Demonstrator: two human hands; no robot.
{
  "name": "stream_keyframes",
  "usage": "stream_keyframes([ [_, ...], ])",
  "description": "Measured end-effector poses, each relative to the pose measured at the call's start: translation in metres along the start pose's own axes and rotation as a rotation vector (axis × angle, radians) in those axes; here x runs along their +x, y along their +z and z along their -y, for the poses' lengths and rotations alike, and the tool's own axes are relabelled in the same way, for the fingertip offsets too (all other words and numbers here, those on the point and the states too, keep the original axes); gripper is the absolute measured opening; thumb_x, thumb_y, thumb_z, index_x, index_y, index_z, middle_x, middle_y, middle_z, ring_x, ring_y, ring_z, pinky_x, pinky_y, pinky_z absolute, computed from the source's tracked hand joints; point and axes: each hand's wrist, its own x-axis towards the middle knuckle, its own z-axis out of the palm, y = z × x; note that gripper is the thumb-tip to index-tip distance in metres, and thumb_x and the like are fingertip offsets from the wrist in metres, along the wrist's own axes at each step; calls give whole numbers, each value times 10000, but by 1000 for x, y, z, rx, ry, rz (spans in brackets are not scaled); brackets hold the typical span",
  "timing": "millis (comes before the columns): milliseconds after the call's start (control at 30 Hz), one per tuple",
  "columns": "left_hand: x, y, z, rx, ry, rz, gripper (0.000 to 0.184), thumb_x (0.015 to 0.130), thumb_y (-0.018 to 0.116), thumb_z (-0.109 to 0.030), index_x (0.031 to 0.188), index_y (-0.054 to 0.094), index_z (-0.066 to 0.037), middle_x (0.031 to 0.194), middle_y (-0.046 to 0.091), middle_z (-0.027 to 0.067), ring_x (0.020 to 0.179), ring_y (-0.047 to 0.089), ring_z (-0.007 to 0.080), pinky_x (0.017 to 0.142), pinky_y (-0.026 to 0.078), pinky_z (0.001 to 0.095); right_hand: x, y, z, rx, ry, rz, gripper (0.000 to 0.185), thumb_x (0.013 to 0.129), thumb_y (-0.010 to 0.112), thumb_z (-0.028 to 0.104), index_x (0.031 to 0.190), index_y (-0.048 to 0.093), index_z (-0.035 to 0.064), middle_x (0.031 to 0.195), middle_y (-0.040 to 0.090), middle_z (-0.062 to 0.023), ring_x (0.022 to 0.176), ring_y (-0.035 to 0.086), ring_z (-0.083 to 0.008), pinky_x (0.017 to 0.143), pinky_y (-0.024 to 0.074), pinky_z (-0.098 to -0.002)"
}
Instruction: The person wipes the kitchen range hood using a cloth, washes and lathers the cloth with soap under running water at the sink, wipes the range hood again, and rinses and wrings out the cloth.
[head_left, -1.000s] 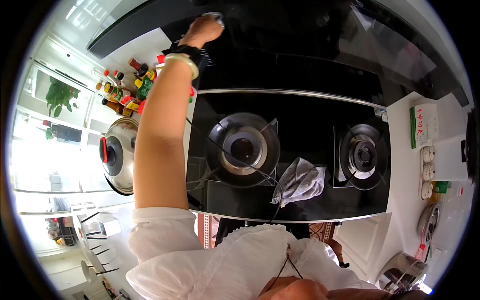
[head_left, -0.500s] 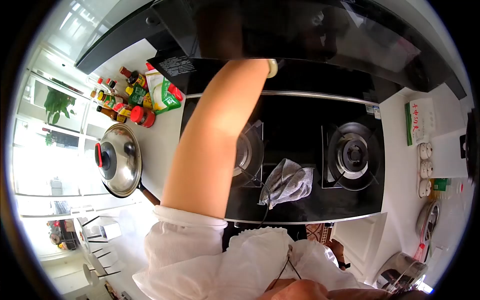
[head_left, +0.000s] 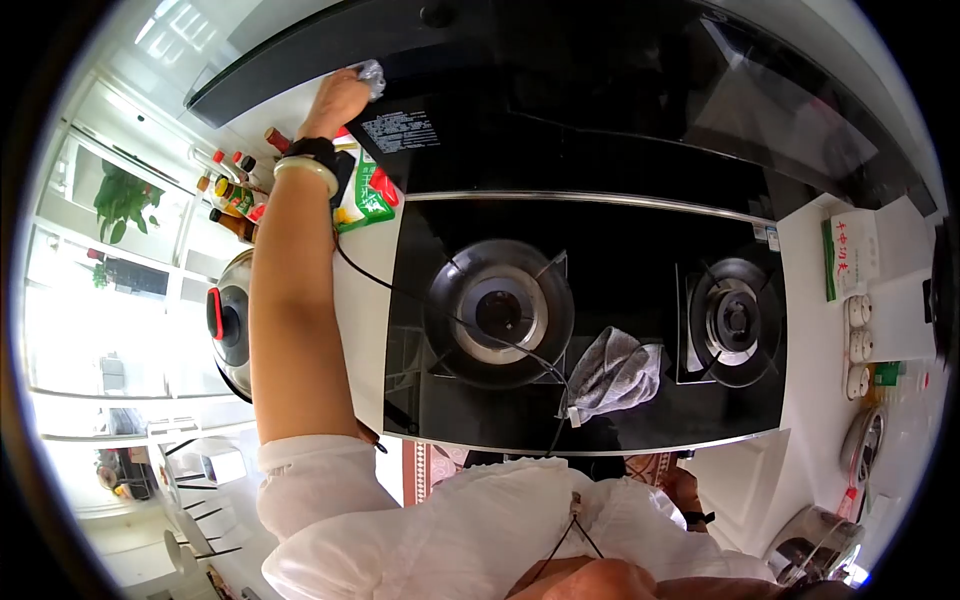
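My left hand (head_left: pixel 340 100) reaches far up to the left end of the black range hood (head_left: pixel 600 80). Its fingers are closed on a crumpled, shiny whitish wad (head_left: pixel 372 78), perhaps plastic film or a wipe, which lies against the hood's edge. A pale bangle and a dark band with a cable circle the wrist. Low by my right side, what looks like my right hand (head_left: pixel 684 494) hangs partly behind the white shirt, its fingers unclear. On the black gas cooktop (head_left: pixel 620 270), a grey cloth (head_left: pixel 618 372) lies bunched between the two burners.
Sauce bottles (head_left: pixel 232 195) and a green-white seasoning bag (head_left: pixel 370 195) stand on the left counter below my arm. A lidded pan (head_left: pixel 232 325) is partly hidden by the arm. At right are a packet (head_left: pixel 850 250), white knobs (head_left: pixel 858 345) and a steel pot (head_left: pixel 815 545).
My left hand, hidden under the hood before, has swung left and now shows at the hood's left end with the wad. The view has shifted, uncovering the left burner.
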Motion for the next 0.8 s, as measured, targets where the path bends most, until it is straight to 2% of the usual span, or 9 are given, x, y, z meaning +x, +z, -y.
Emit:
stream_keyframes([
  [33, -5, -4, 6, -40, -56, 33, 366, 873, 468, -273, 981, 649, 27, 1050, 604, 266, 1027, 568, 396, 909, 442, 420, -3, 8, 6, 352, 309, -133, 155, 843, 568, 182, 929, 589, 55, 738, 599, -87, 629, 613, -233, 538, 518, -326],
  [133, 0, -4, 16, -43, -61, 128, 416, 881, 465, -311, 1049, 621, 36, 1107, 574, 293, 1080, 546, 391, 947, 417, 411, -14, 23, 17, 404, 333, -135, 190, 843, 580, 182, 975, 600, 48, 774, 613, -90, 651, 623, -240, 574, 535, -333],
  [300, 21, 18, 9, 35, 90, 305, 506, 914, 426, -369, 1184, 544, 42, 1263, 497, 277, 1188, 485, 376, 1009, 363, 424, -31, 23, 3, 16, 102, -19, 188, 800, 660, 277, 861, 659, 99, 814, 647, -83, 744, 640, -259, 651, 519, -365],
  [467, 30, 10, -38, 29, 108, 291, 519, 919, 419, -383, 1202, 533, 38, 1274, 505, 245, 1179, 489, 384, 997, 372, 429, -18, 5, -41, -402, -377, 153, 227, 869, 489, 290, 960, 571, 99, 848, 611, -118, 767, 623, -294, 637, 495, -357],
  [533, 29, 7, -66, 49, 102, 261, 514, 919, 419, -381, 1192, 539, 38, 1264, 511, 244, 1166, 495, 385, 988, 377, 431, -13, -1, -35, -180, -200, 147, 242, 901, 424, 272, 1006, 532, 82, 855, 597, -124, 762, 618, -291, 632, 491, -348],
  [600, 29, 6, -102, 55, 115, 236, 510, 919, 419, -380, 1181, 545, 39, 1254, 518, 243, 1154, 502, 386, 980, 382, 433, -18, 1, -28, 455, 290, 24, 247, 897, 427, 260, 1029, 524, 75, 856, 596, -125, 775, 617, -291, 641, 491, -348],
  [700, 34, 6, -166, 40, 155, 205, 503, 919, 419, -378, 1166, 555, 40, 1240, 527, 241, 1136, 511, 387, 967, 389, 436, -19, -28, -29, 715, 286, 174, 200, 899, 525, 173, 1022, 556, 19, 906, 646, -103, 777, 622, -215, 673, 516, -344],
  [767, 39, 7, -218, 25, 197, 185, 499, 920, 419, -376, 1155, 561, 40, 1230, 533, 240, 1123, 518, 388, 959, 394, 438, -28, -44, -38, 121, 16, 61, 171, 903, 503, 150, 1017, 546, 31, 872, 633, -111, 773, 618, -229, 677, 516, -355],
  [800, 42, 8, -247, 13, 221, 176, 497, 920, 419, -375, 1150, 564, 40, 1225, 536, 239, 1117, 521, 388, 954, 397, 439, -28, -53, -43, 105, 29, -1, 165, 902, 494, 147, 1014, 539, 35, 851, 625, -113, 749, 618, -232, 652, 511, -348],
])
